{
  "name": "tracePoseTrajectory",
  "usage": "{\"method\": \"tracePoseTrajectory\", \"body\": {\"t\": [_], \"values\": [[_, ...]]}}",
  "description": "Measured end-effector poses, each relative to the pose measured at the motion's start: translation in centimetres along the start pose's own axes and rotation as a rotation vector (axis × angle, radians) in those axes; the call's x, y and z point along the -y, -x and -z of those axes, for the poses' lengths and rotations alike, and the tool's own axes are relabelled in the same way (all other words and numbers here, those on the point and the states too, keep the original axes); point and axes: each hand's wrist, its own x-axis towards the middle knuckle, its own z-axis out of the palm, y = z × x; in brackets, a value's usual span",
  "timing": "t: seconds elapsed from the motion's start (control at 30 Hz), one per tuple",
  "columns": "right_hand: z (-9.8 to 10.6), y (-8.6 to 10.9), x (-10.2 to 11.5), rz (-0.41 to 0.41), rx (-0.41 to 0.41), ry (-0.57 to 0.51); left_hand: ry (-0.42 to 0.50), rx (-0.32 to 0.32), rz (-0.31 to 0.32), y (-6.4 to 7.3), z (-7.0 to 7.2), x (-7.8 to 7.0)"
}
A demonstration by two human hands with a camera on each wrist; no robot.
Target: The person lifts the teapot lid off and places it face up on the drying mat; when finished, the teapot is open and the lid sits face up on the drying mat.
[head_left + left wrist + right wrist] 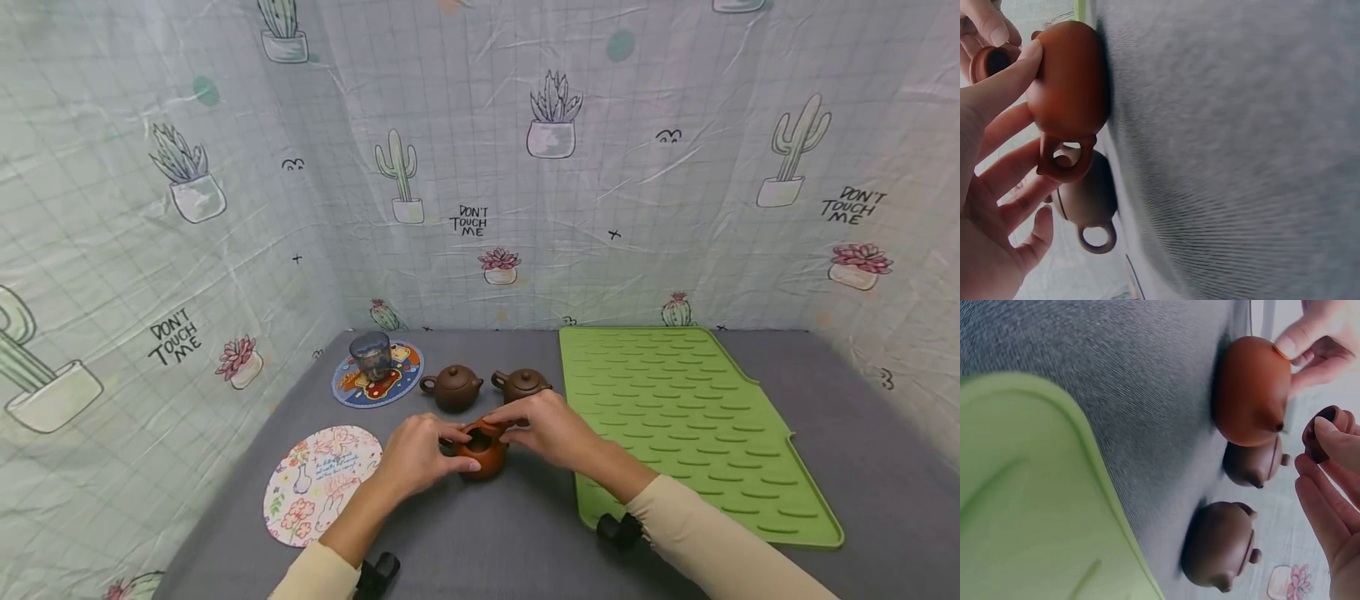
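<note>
An orange-brown clay teapot [487, 460] stands on the grey table with its opening uncovered. My left hand [418, 454] grips it from the left, thumb on the near side and fingers near the rim, as the left wrist view shows too. Its loop handle [1066, 169] points toward the left hand's lower fingers. Between thumb and fingers, my right hand [551, 429] pinches the teapot's small lid [1322, 434], tilted and held just off the opening. The lid's hollow underside [999, 60] shows in the left wrist view.
Two dark brown teapots, one on the left [453, 388] and one on the right [522, 382], stand behind with lids on. A clear cup [371, 354] sits on a blue round mat [350, 395]. A floral round mat [322, 483] lies left, a green ridged mat [675, 433] right.
</note>
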Motion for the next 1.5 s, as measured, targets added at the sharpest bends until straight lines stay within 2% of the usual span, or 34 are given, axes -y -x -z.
{"method": "tracePoseTrajectory", "body": {"t": [0.37,0.6,0.93,1.03,1.23,1.5], "values": [[1.7,0.7,-0.3,-0.046,-0.081,0.013,0.063,0.090,0.029,-0.7,0.5,0.1],[3.1,1.7,-0.8,-0.055,-0.118,-0.038,0.058,0.107,0.041,-1.0,0.7,0.0],[5.3,3.3,-1.5,-0.064,-0.167,-0.020,0.052,0.105,0.050,-1.0,0.6,0.1],[6.0,4.0,-1.7,-0.088,-0.143,-0.012,0.051,0.109,0.058,-1.0,0.7,0.0],[7.2,5.4,-2.1,-0.173,-0.029,-0.048,0.047,0.114,0.066,-1.0,0.8,0.0],[7.7,7.1,-3.2,-0.214,0.068,-0.097,0.041,0.124,0.078,-1.0,0.9,0.0]]}}
